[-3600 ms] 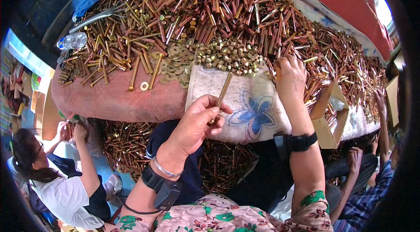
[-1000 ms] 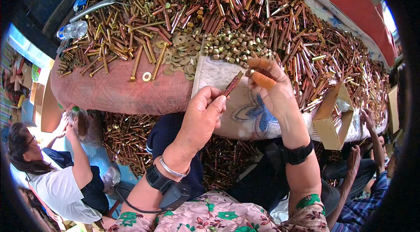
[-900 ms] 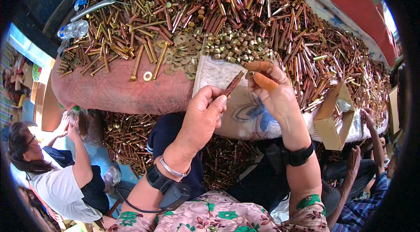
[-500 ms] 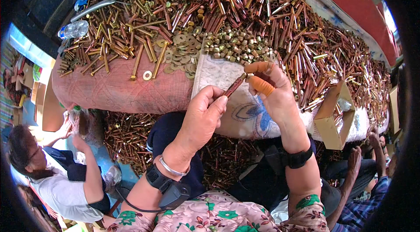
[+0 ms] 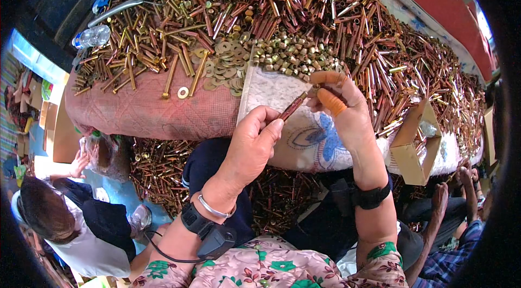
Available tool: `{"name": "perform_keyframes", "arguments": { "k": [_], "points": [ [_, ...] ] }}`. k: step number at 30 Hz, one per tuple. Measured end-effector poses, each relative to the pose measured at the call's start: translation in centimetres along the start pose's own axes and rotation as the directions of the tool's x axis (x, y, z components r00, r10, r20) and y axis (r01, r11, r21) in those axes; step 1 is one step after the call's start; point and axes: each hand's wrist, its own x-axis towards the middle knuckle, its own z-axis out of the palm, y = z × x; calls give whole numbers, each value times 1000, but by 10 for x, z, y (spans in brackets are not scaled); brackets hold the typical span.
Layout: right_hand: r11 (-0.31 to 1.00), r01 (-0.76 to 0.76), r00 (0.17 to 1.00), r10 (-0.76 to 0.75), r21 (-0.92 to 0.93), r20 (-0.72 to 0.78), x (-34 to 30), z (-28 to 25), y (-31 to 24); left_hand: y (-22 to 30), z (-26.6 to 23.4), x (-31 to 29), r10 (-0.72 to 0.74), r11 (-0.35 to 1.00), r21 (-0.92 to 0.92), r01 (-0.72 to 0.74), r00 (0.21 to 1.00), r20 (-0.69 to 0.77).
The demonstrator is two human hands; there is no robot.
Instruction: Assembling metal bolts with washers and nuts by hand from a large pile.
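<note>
My left hand (image 5: pixel 252 138) is closed around an anchor bolt (image 5: pixel 293 106), a threaded rod in a reddish-brown sleeve. It tilts up to the right, its threaded tip pointing at my right hand (image 5: pixel 344 103). Orange covers sit on the thumb and forefinger of that hand, which pinch what looks like a small brass-coloured nut (image 5: pixel 316 87) just off the bolt's tip. Both hands are above a white patterned cloth (image 5: pixel 282 90). Right behind them lies a heap of small brass-coloured nuts (image 5: pixel 293 57), with flat washers (image 5: pixel 225 68) to its left.
Reddish sleeves (image 5: pixel 282 0) pile up at the back and right; long bolts (image 5: pixel 157 43) lie left, beside a plastic bottle (image 5: pixel 91 36). One washer (image 5: pixel 183 92) rests on pink cloth. A cardboard box (image 5: pixel 415 144) stands right. A person (image 5: pixel 70 223) sits left; another's arms (image 5: pixel 439 206) show right.
My right hand has drawn slightly right, away from the bolt's tip, opening a small gap. My left hand holds nearly still. The person on the left has bent their head down.
</note>
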Motion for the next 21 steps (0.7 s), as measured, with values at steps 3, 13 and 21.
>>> {"name": "perform_keyframes", "arguments": {
  "k": [3,13,21],
  "points": [
    [974,-85,994,67,210,89,1,-2,6,0,0,0,2,1000,7,-2,1000,3],
    [934,-175,984,162,311,68,-1,6,10,0,-1,-1,22,999,50,-22,1000,-9],
    [987,-112,994,111,116,13,-2,10,8,-5,-1,-1,138,973,188,-130,990,-31]
  ]
}}
